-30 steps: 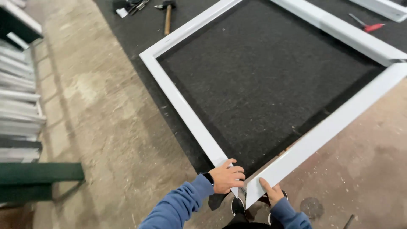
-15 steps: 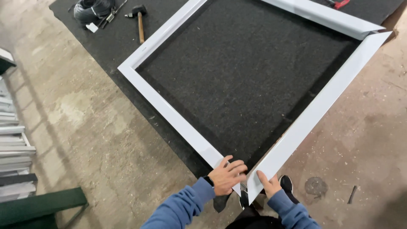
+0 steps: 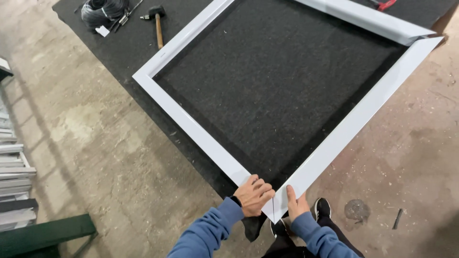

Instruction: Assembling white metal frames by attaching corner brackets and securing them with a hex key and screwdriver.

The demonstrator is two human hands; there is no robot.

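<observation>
Since a second ago, my view is tilting further down and back, so the whole white frame (image 3: pixel 191 129) is now sliding into sight, and both hands are staying on its near corner. I am looking down at a large white rectangular frame lying flat on a dark carpet mat (image 3: pixel 282 81) spread over a concrete floor (image 3: pixel 81 134). The frame's near corner is sitting at 6 o'clock, just in front of my black shoes (image 3: pixel 323 208). My left hand (image 3: pixel 253 195) is pressing down on the corner's left rail, its fingers (image 3: pixel 264 188) curled narrowly over the edge. My right hand (image 3: pixel 296 204) is resting on the right rail, touching it with fingers lying flat and close together. Both arms are wearing blue sleeves. At 11 o'clock, a hammer (image 3: pixel 157 21) is lying on the mat, near a coil of black cord (image 3: pixel 103 10). At 9 o'clock, stacked pale profiles (image 3: pixel 14 177) are lying by the floor's edge.
</observation>
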